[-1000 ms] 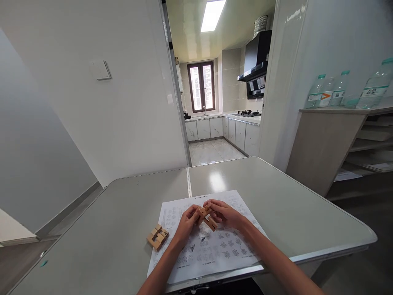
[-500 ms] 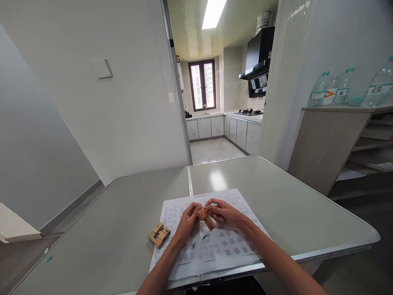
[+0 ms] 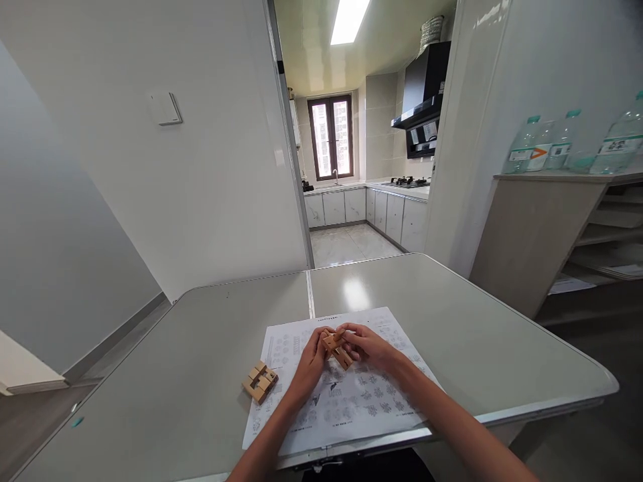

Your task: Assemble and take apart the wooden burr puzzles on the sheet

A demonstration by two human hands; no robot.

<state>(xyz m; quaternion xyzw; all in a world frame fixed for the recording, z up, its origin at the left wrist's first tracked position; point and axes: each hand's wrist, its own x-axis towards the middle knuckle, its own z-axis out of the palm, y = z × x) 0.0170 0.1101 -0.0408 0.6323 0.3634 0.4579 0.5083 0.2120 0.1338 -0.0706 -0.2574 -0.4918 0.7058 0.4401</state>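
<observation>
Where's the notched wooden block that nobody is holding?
In the head view, it lies left of the left hand, at the left edge of the printed sheet.

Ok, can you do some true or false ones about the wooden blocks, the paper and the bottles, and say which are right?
1. The left hand and the right hand are both on the held wooden pieces. True.
2. The other block cluster is to the right of both hands. False: it is to their left, by the left edge of the printed paper.
3. The paper lies on the table. True.
4. The bottles have red caps. False: their caps are blue-green.
5. The bottles stand on the floor. False: they stand on top of the cabinet.
6. The kitchen window has a dark frame. True.
</observation>
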